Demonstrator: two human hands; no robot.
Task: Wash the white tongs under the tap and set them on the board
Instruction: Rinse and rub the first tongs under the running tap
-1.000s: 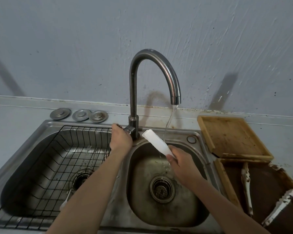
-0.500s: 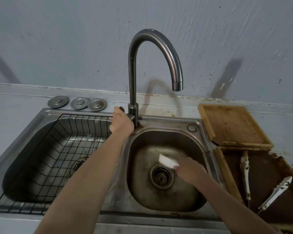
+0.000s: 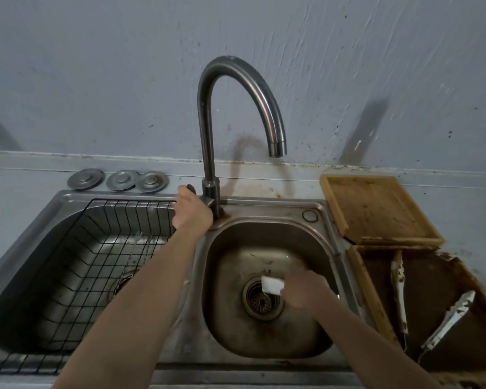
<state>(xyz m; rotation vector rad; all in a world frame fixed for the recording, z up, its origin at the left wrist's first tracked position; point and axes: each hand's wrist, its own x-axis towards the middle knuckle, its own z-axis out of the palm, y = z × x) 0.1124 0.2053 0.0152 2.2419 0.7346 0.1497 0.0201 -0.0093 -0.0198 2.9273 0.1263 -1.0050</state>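
Note:
My right hand [image 3: 306, 290] is low in the right sink basin [image 3: 264, 338], closed around the white tongs [image 3: 272, 284]. Only their blurred white end shows, sticking out left over the drain [image 3: 260, 300]. My left hand [image 3: 191, 211] grips the tap handle at the base of the curved steel tap [image 3: 208, 136]. No water comes from the spout. The pale wooden board [image 3: 376, 209] lies on the counter right of the sink, with nothing on it.
A dark tray [image 3: 432, 290] in front of the board holds two dirty tongs [image 3: 399, 290] [image 3: 449, 318]. The left basin holds a black wire rack [image 3: 96, 262]. Three metal sink plugs [image 3: 118, 179] sit by the wall.
Water ran over the raised tongs a second ago; it has stopped. My right hand has dropped with the tongs down into the basin, over the drain. My left hand stays on the handle.

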